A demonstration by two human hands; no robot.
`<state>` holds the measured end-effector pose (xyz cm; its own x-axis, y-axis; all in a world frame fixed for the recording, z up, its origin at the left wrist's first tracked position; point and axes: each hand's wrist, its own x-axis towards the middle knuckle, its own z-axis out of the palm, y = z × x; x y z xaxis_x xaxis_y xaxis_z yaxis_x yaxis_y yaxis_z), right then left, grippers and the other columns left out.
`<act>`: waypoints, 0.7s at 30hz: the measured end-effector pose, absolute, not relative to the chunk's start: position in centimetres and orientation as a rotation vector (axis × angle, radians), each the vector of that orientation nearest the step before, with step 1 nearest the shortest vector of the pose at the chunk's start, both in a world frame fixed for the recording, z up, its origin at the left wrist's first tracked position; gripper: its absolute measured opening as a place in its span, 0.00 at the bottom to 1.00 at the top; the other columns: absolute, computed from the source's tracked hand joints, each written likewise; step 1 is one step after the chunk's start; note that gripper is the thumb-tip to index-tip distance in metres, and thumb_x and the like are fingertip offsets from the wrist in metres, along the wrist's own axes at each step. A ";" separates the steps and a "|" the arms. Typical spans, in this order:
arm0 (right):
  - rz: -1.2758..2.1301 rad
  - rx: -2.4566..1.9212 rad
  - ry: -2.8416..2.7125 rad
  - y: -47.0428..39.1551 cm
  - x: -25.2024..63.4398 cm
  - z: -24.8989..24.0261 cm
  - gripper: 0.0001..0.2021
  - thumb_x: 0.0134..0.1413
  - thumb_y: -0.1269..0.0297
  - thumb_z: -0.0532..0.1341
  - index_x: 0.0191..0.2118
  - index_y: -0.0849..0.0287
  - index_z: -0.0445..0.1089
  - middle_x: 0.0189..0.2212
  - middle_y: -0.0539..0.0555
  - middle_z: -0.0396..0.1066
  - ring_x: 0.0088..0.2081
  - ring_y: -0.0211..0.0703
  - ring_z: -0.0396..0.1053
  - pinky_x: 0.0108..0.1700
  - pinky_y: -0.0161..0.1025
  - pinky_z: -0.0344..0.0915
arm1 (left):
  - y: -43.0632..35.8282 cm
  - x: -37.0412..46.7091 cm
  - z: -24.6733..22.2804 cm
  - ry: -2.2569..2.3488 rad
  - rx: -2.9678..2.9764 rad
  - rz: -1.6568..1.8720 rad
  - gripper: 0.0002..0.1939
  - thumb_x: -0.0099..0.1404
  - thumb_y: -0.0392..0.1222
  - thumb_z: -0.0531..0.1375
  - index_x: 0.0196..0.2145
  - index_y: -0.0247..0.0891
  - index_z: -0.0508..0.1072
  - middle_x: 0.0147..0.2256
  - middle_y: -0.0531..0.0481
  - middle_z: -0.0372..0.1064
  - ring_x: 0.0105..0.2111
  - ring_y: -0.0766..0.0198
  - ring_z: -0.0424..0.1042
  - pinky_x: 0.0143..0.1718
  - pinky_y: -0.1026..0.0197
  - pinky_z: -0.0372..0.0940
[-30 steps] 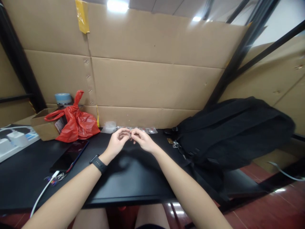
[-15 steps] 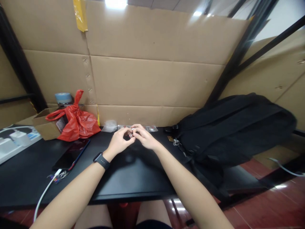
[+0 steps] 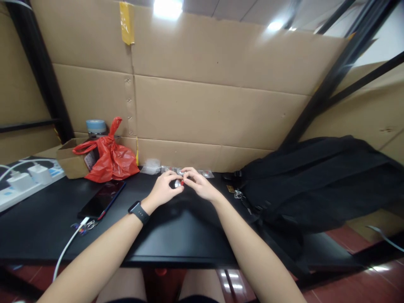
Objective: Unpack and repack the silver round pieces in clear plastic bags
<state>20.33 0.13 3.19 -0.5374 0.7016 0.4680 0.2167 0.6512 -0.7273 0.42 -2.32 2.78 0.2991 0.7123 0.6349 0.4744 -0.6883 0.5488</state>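
Over the black table [image 3: 176, 235], my left hand [image 3: 163, 188] and my right hand [image 3: 201, 185] meet at the fingertips. Between them is a small round silvery piece with a red spot [image 3: 178, 184]; its exact kind is too small to make out. The left thumb and fingers curve around its left side, and the right fingertips press at its right side. Just behind the hands, small clear plastic packets [image 3: 206, 173] with red and silvery contents lie in a row along the cardboard wall. My left wrist wears a dark watch [image 3: 139, 211].
Left of my hands lie a phone [image 3: 102, 198] on a white cable, a red plastic bag [image 3: 115, 158], a cardboard box [image 3: 72, 160] and a power strip [image 3: 19, 191] with chargers. A large black backpack [image 3: 322, 181] takes up the right side. Clear bags [image 3: 151, 166] lie by the wall.
The view has shifted slightly, so everything sits further right. The small piece has turned between my fingers and shows a brighter silvery face with red. Both hands stay together on it.
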 end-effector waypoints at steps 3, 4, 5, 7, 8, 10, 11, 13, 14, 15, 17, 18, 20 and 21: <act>0.767 -0.754 -2.147 0.3 20.2 3.0 0.13 0.62 0.51 0.58 0.36 0.56 0.70 0.53 0.58 0.64 0.57 0.49 0.62 0.55 0.46 0.62 | -1.8 0.5 1.9 1.147 2.345 1.287 0.05 0.60 0.44 0.65 0.32 0.44 0.82 0.39 0.48 0.73 0.42 0.56 0.72 0.47 0.56 0.65; 0.760 -0.770 -2.166 0.4 20.3 2.9 0.13 0.62 0.52 0.59 0.36 0.57 0.70 0.52 0.58 0.65 0.56 0.49 0.62 0.53 0.45 0.63 | -1.6 0.5 1.6 1.157 2.360 1.262 0.06 0.61 0.44 0.64 0.31 0.44 0.82 0.38 0.48 0.73 0.42 0.56 0.71 0.46 0.57 0.64; 0.746 -0.789 -2.180 0.7 20.5 2.8 0.12 0.61 0.54 0.59 0.35 0.57 0.70 0.51 0.58 0.66 0.55 0.49 0.64 0.50 0.44 0.65 | -1.4 0.5 1.3 1.166 2.369 1.237 0.06 0.61 0.44 0.64 0.31 0.45 0.82 0.38 0.49 0.73 0.41 0.57 0.71 0.46 0.57 0.64; 0.687 -0.851 -2.187 1.3 21.1 2.5 0.10 0.60 0.56 0.60 0.36 0.58 0.71 0.47 0.58 0.69 0.49 0.47 0.67 0.44 0.42 0.66 | -1.2 0.4 1.0 1.186 2.371 1.179 0.05 0.61 0.44 0.65 0.31 0.46 0.83 0.38 0.49 0.74 0.40 0.57 0.71 0.45 0.57 0.63; 0.635 -0.902 -2.179 1.7 21.6 2.3 0.09 0.60 0.58 0.60 0.36 0.58 0.71 0.45 0.57 0.70 0.46 0.45 0.68 0.43 0.41 0.66 | -1.1 0.4 0.8 1.191 2.369 1.148 0.05 0.61 0.44 0.65 0.31 0.46 0.83 0.37 0.49 0.74 0.40 0.58 0.71 0.44 0.57 0.63; 0.497 -1.044 -2.151 2.6 22.8 1.8 0.07 0.58 0.61 0.61 0.38 0.59 0.71 0.39 0.55 0.71 0.41 0.43 0.69 0.44 0.42 0.66 | -1.1 0.3 0.7 1.168 2.374 1.089 0.05 0.61 0.44 0.65 0.32 0.47 0.83 0.37 0.50 0.76 0.39 0.58 0.72 0.44 0.58 0.62; 0.427 -1.127 -2.140 3.0 23.5 1.5 0.06 0.56 0.63 0.62 0.38 0.59 0.72 0.38 0.54 0.71 0.40 0.43 0.69 0.46 0.43 0.65 | -1.2 0.3 0.7 1.138 2.381 1.063 0.05 0.60 0.44 0.65 0.33 0.47 0.83 0.36 0.50 0.77 0.38 0.58 0.72 0.44 0.58 0.62; 0.339 -1.276 -2.141 3.8 24.7 0.9 0.07 0.52 0.67 0.64 0.39 0.61 0.72 0.39 0.56 0.72 0.42 0.44 0.69 0.50 0.45 0.64 | -1.3 0.3 0.6 1.076 2.389 1.020 0.04 0.59 0.45 0.66 0.32 0.47 0.83 0.34 0.51 0.79 0.37 0.58 0.74 0.44 0.59 0.62; 0.337 -1.330 -2.145 4.0 25.2 0.6 0.09 0.50 0.68 0.66 0.40 0.61 0.73 0.40 0.57 0.73 0.42 0.45 0.69 0.50 0.45 0.64 | -1.4 0.3 0.6 1.054 2.384 1.004 0.04 0.59 0.45 0.66 0.31 0.47 0.83 0.33 0.51 0.79 0.36 0.58 0.74 0.43 0.60 0.62; 0.356 -1.370 -2.152 4.3 25.6 0.3 0.12 0.49 0.68 0.67 0.41 0.62 0.73 0.42 0.58 0.73 0.43 0.45 0.70 0.50 0.44 0.64 | -1.4 0.4 0.7 1.039 2.372 0.993 0.05 0.59 0.46 0.66 0.30 0.47 0.83 0.31 0.52 0.80 0.35 0.58 0.75 0.43 0.60 0.63; 0.416 -1.412 -2.162 4.5 26.1 0.0 0.15 0.48 0.69 0.68 0.43 0.62 0.73 0.42 0.59 0.74 0.42 0.45 0.71 0.48 0.42 0.66 | -1.5 0.4 0.9 1.020 2.328 1.002 0.08 0.60 0.49 0.65 0.29 0.46 0.83 0.31 0.51 0.80 0.35 0.57 0.76 0.43 0.60 0.64; 0.434 -1.425 -2.168 4.6 26.3 -0.1 0.15 0.47 0.69 0.68 0.44 0.62 0.73 0.41 0.58 0.75 0.41 0.45 0.72 0.47 0.42 0.66 | -1.4 0.4 1.0 1.012 2.302 1.024 0.10 0.62 0.50 0.63 0.31 0.46 0.83 0.32 0.51 0.80 0.36 0.56 0.77 0.43 0.60 0.65; 0.426 -1.450 -2.171 4.7 26.4 -0.2 0.15 0.46 0.69 0.68 0.43 0.62 0.74 0.39 0.58 0.75 0.39 0.45 0.72 0.45 0.40 0.66 | -1.0 0.0 1.4 1.033 2.249 1.111 0.14 0.66 0.50 0.58 0.37 0.45 0.82 0.37 0.50 0.80 0.39 0.56 0.77 0.44 0.59 0.66; 0.413 -1.469 -2.165 4.7 26.5 -0.2 0.16 0.46 0.69 0.69 0.43 0.63 0.74 0.38 0.58 0.76 0.38 0.45 0.72 0.44 0.40 0.66 | -0.7 -0.4 1.6 1.071 2.231 1.168 0.16 0.68 0.50 0.56 0.40 0.44 0.82 0.39 0.49 0.80 0.40 0.56 0.77 0.44 0.59 0.66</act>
